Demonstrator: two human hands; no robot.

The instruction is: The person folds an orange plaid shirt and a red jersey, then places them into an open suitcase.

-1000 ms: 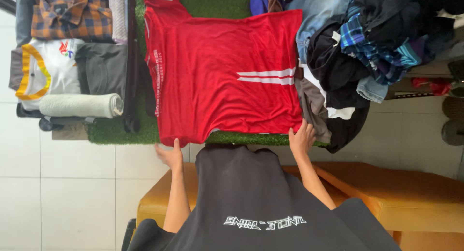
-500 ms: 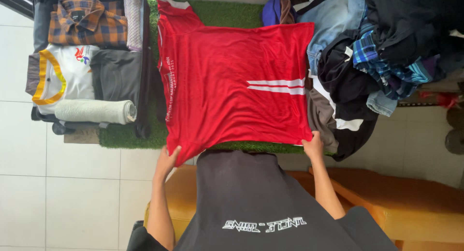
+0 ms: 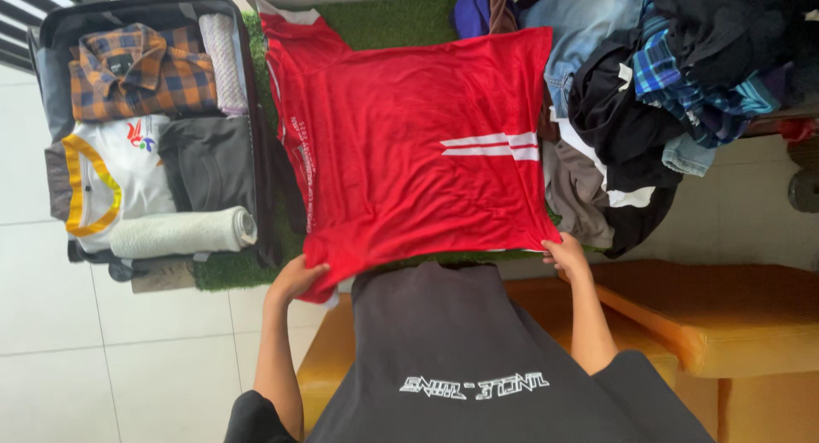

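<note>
- While it lies spread flat on the tabletop of green artificial turf (image 3: 384,20), the thin, smooth red jersey shirt with two white stripes (image 3: 409,144) shows soft creases near its hem.
- Left hand (image 3: 299,278) grips the shirt's near left corner, fingers (image 3: 317,272) curled closed on the cloth.
- Right hand (image 3: 565,253) pinches the near right corner, fingers clenched on the hem.
- Left of the shirt, an open dark suitcase (image 3: 260,153) holds an orange-and-blue plaid flannel shirt (image 3: 141,72) and a rolled pale towel (image 3: 183,232).
- Right of it lies a rumpled heap of dark and denim clothes (image 3: 648,93), touching the shirt's edge.
</note>
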